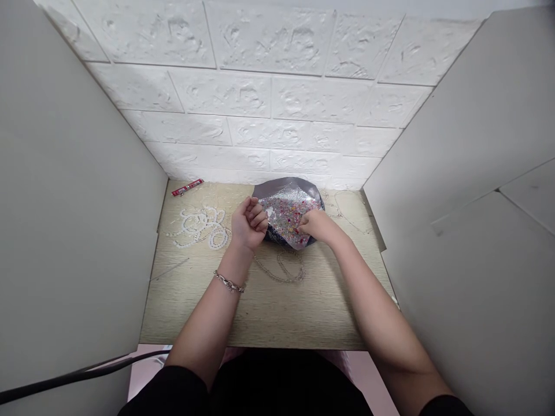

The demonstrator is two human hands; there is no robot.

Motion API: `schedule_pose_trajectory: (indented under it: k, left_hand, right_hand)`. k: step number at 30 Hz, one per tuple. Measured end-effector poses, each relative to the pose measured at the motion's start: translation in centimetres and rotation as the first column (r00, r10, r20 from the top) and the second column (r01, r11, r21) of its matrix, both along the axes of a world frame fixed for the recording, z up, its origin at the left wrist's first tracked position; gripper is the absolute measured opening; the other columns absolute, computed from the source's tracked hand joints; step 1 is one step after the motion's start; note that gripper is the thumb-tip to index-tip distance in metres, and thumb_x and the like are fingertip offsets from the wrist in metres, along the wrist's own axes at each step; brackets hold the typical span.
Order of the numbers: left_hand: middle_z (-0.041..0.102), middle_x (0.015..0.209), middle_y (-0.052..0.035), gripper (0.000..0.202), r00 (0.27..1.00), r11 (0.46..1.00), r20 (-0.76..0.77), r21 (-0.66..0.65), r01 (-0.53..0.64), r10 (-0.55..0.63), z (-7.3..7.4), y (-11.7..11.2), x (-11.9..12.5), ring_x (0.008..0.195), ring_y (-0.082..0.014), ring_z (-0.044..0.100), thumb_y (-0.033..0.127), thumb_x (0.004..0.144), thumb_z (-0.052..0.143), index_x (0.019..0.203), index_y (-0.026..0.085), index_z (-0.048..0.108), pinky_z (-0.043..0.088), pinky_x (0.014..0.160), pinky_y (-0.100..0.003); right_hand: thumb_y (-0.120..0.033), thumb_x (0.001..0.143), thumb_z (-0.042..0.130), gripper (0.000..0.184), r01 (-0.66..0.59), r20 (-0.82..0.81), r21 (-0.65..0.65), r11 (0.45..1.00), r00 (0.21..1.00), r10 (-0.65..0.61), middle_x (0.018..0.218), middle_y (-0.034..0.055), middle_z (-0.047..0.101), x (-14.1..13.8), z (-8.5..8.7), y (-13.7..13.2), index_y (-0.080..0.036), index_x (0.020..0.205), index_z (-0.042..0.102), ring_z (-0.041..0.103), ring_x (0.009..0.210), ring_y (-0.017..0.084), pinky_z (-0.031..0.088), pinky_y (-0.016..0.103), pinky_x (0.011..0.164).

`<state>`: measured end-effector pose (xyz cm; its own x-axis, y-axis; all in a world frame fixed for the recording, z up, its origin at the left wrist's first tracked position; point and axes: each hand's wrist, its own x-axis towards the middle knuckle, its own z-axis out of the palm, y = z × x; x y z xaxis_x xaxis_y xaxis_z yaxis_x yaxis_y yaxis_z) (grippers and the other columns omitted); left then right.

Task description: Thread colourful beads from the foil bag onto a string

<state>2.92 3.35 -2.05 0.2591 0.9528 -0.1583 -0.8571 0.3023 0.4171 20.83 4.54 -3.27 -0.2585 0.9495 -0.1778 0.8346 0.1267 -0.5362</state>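
Observation:
A shiny silver bag (286,190) lies open at the back of the small wooden table (277,312), full of tiny mixed-colour beads (288,216). My left hand (248,222) is curled closed at the bag's left edge; what it pinches is too small to make out. My right hand (314,224) rests on the bead heap at the bag's right side, fingers bent down into the beads. A thin clear string of beads (281,268) lies looped on the table just in front of the bag, between my forearms. A metal bracelet (229,283) sits on my left wrist.
A coiled strand of white beads (202,225) lies left of my left hand. A small red item (187,186) sits at the back left corner. Grey partition panels (73,202) close in both sides, and a white brick wall (260,104) stands behind. A black cable (87,372) runs at lower left.

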Motion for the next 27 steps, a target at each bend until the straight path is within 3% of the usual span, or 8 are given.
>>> schedule_pose_trajectory:
  k: [3,6,9,13,17,21,24,27]
  left_hand:
    - [0.020,0.039,0.0084,0.019,1.000,1.000,0.008,-0.002,0.001,-0.001,0.0,0.0,0.0,0.029,-0.0023,0.018,0.023,0.077,0.042,0.060,0.015,0.047,0.011,0.029,-0.016]
    - [0.021,0.039,0.0082,0.019,1.000,1.000,0.014,0.004,0.005,-0.005,0.1,0.0,0.0,0.029,-0.0025,0.018,0.023,0.077,0.042,0.060,0.015,0.047,0.011,0.029,-0.016]
    - [0.021,0.039,0.0081,0.020,1.000,1.000,0.009,0.000,0.007,-0.007,0.2,-0.1,0.0,0.030,-0.0025,0.019,0.024,0.077,0.042,0.061,0.015,0.048,0.012,0.029,-0.016]
    - [0.020,0.040,0.0079,0.021,1.000,1.000,0.013,-0.002,0.014,-0.014,0.2,-0.1,0.1,0.030,-0.0024,0.019,0.024,0.078,0.041,0.060,0.014,0.048,0.012,0.029,-0.016]
    - [0.020,0.039,0.0077,0.023,1.000,1.000,0.016,0.010,0.017,-0.017,0.3,-0.2,0.1,0.030,-0.0027,0.018,0.024,0.079,0.039,0.060,0.014,0.048,0.012,0.029,-0.016]
    - [0.020,0.039,0.0080,0.022,1.000,1.000,0.011,-0.008,0.007,-0.007,0.5,-0.3,0.1,0.029,-0.0023,0.017,0.024,0.078,0.040,0.060,0.014,0.048,0.012,0.029,-0.016]
    - [0.020,0.040,0.0082,0.020,1.000,1.000,0.008,-0.010,0.008,-0.007,0.4,-0.3,0.1,0.029,-0.0020,0.018,0.023,0.077,0.042,0.061,0.014,0.048,0.011,0.029,-0.016]
    - [0.020,0.040,0.0082,0.018,1.000,1.000,0.008,0.006,0.016,-0.016,0.4,-0.2,0.1,0.029,-0.0020,0.019,0.023,0.076,0.043,0.061,0.014,0.047,0.011,0.029,-0.016]
  right_hand:
    - [-0.030,0.062,0.054,0.017,0.064,-0.408,-0.246,0.967,0.898,-0.163,0.044,-0.0066,0.029,0.5,0.5,-0.3,-0.015,0.057,0.048,0.023,0.039,0.004,0.018,0.019,0.037]
    - [-0.032,0.066,0.048,0.019,0.002,-0.692,-0.515,0.857,0.590,-0.417,0.047,-0.0086,0.018,1.2,0.9,-0.3,-0.018,0.061,0.038,0.011,0.038,0.003,0.008,0.017,0.033]
    - [-0.030,0.069,0.040,0.016,-0.112,-0.767,-0.599,0.793,0.365,-0.528,0.049,-0.0081,0.015,1.9,1.1,0.0,-0.019,0.059,0.032,0.006,0.039,0.005,0.005,0.016,0.030]
    - [-0.028,0.069,0.034,0.014,-0.131,-0.779,-0.609,0.782,0.283,-0.560,0.048,-0.0067,0.021,2.2,1.2,0.1,-0.018,0.060,0.034,0.009,0.039,0.005,0.007,0.016,0.029]
    - [-0.036,0.069,0.038,0.021,0.080,-0.736,-0.558,0.826,0.411,-0.537,0.047,-0.0062,0.026,1.4,1.1,-0.3,-0.018,0.059,0.037,0.014,0.037,0.004,0.008,0.018,0.031]
    - [-0.043,0.066,0.048,0.029,0.346,-0.442,-0.198,0.917,0.804,-0.398,0.040,-0.0059,0.029,0.0,0.7,-0.5,-0.015,0.060,0.052,0.024,0.038,0.006,0.019,0.020,0.036]
    - [-0.034,0.067,0.050,0.024,0.257,-0.103,0.089,0.962,0.963,-0.248,0.045,-0.0006,0.045,-1.1,0.3,-0.6,-0.014,0.059,0.060,0.043,0.049,0.010,0.031,0.022,0.049]
    - [-0.020,0.071,0.044,0.020,0.173,0.147,0.176,0.969,0.969,-0.199,0.066,0.0073,0.059,-1.6,0.1,-0.8,-0.014,0.068,0.063,0.053,0.069,0.016,0.035,0.024,0.062]
